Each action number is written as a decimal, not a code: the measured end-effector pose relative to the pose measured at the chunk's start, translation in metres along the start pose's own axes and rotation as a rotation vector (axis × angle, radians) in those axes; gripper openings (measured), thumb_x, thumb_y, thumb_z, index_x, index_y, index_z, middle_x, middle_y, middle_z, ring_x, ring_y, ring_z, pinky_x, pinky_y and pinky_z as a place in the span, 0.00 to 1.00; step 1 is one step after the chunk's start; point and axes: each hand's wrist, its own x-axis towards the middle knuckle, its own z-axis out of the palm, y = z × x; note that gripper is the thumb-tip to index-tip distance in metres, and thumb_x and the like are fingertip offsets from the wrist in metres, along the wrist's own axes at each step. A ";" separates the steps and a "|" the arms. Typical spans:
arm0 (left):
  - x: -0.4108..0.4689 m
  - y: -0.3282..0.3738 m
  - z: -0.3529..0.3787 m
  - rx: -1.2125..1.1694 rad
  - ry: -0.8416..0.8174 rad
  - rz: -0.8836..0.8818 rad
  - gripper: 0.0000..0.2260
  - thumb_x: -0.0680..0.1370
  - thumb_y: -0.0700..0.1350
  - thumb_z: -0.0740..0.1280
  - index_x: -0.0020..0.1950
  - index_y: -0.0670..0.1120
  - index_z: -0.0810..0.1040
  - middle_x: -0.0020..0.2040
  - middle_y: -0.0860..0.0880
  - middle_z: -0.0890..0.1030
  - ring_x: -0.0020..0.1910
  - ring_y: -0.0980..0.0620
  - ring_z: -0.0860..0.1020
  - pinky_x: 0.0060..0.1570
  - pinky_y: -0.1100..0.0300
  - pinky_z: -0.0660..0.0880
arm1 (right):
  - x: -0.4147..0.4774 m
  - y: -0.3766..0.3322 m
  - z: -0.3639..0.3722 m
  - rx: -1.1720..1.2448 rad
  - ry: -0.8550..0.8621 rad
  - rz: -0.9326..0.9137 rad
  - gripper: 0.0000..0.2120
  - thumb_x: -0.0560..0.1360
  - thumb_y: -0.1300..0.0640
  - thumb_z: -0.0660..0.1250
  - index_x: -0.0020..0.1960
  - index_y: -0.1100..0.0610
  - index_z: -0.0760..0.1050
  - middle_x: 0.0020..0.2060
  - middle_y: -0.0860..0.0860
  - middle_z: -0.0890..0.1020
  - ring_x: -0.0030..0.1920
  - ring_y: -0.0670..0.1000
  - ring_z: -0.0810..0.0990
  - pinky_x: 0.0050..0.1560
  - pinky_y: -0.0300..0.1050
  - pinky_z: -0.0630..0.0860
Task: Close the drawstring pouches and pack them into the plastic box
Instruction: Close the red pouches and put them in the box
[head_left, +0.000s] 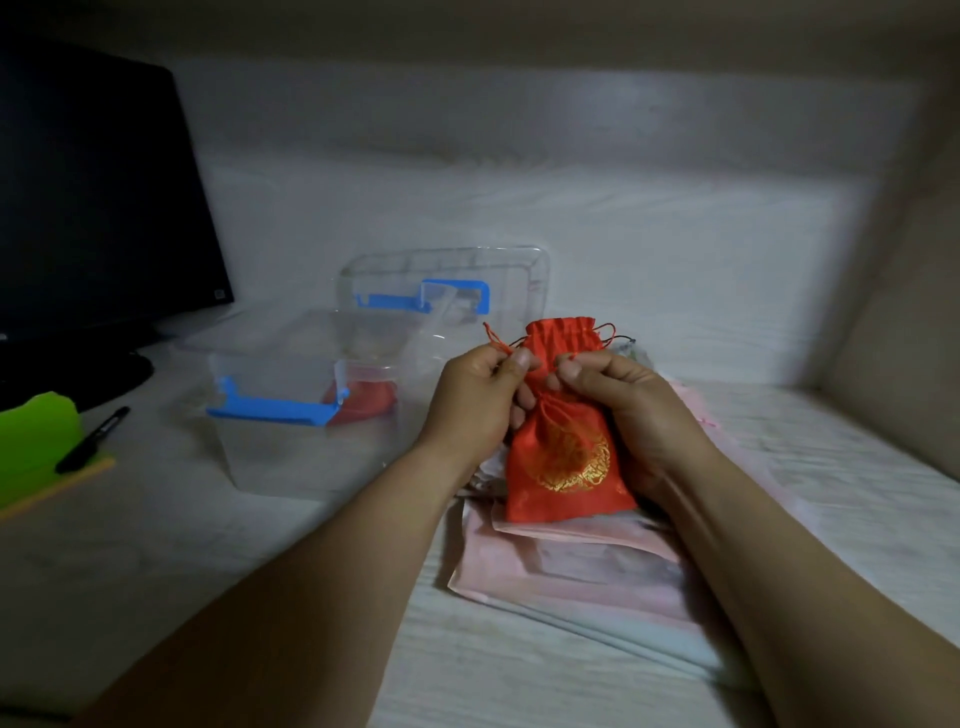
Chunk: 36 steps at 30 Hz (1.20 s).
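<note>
A red drawstring pouch (566, 457) with a gold pattern is held upright between both hands above a stack of pale pink pouches (571, 566). My left hand (475, 400) pinches the red cord at the pouch's left side. My right hand (634, 410) pinches the cord on the right and wraps behind the pouch body. The pouch's neck is gathered below its flared top. A clear plastic box (291, 441) with blue latches stands to the left, with another red pouch (363, 402) inside it.
The box's clear lid (498, 270) with a blue handle leans behind the box. A dark monitor (93, 197) stands far left, with a black pen (93, 439) and a green object (31, 447) beside it. White cloth covers the surface.
</note>
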 end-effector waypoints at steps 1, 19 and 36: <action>0.001 -0.001 0.000 -0.008 0.024 0.008 0.10 0.86 0.44 0.63 0.52 0.40 0.82 0.30 0.49 0.79 0.25 0.54 0.72 0.27 0.62 0.69 | 0.002 0.001 -0.001 -0.045 0.008 0.006 0.05 0.77 0.69 0.67 0.44 0.64 0.79 0.37 0.57 0.84 0.35 0.52 0.83 0.40 0.44 0.82; 0.001 0.015 -0.004 0.189 -0.258 0.344 0.12 0.84 0.47 0.67 0.66 0.48 0.83 0.55 0.53 0.87 0.56 0.58 0.84 0.61 0.55 0.80 | 0.009 0.014 -0.011 -0.361 -0.024 -0.031 0.12 0.71 0.61 0.76 0.48 0.69 0.82 0.49 0.73 0.82 0.50 0.70 0.81 0.63 0.73 0.74; -0.003 0.019 -0.020 0.641 -0.181 0.460 0.06 0.83 0.42 0.65 0.47 0.46 0.79 0.44 0.52 0.80 0.46 0.53 0.78 0.48 0.51 0.75 | 0.008 0.006 -0.013 -0.258 0.068 0.021 0.06 0.73 0.65 0.75 0.41 0.64 0.79 0.43 0.67 0.79 0.45 0.62 0.74 0.49 0.57 0.70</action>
